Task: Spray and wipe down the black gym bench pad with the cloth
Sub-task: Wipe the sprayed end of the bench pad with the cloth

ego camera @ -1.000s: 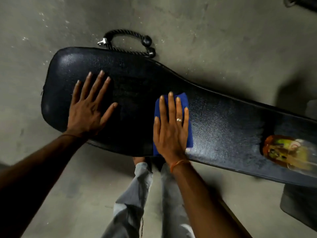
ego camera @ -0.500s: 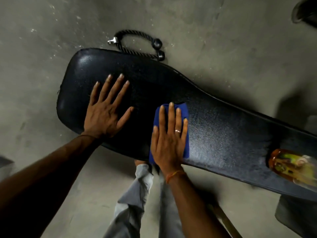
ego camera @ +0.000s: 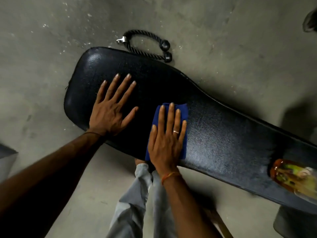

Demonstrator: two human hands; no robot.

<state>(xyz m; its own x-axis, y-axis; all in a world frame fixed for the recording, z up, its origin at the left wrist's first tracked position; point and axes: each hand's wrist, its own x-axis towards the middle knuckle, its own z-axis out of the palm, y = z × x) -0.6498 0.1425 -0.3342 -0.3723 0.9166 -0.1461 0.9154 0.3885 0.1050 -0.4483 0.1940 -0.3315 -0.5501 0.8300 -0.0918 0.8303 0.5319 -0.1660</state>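
The long black gym bench pad (ego camera: 223, 131) runs from upper left to lower right across the view. My left hand (ego camera: 111, 110) lies flat on its wide left end, fingers spread, holding nothing. My right hand (ego camera: 166, 140) presses flat on a folded blue cloth (ego camera: 183, 109) near the pad's near edge, just right of the left hand. An amber spray bottle (ego camera: 291, 176) lies on the pad at the far right. The pad's surface right of the cloth shows a dull sheen.
A black rope handle with a metal clip (ego camera: 147, 43) lies on the concrete floor beyond the pad. My grey trouser legs (ego camera: 133, 203) stand under the near edge. A grey object (ego camera: 295, 224) sits at the lower right corner.
My right hand has slid the cloth leftward along the pad, closer to my left hand. The left hand has stayed planted, and the view has shifted to the left.
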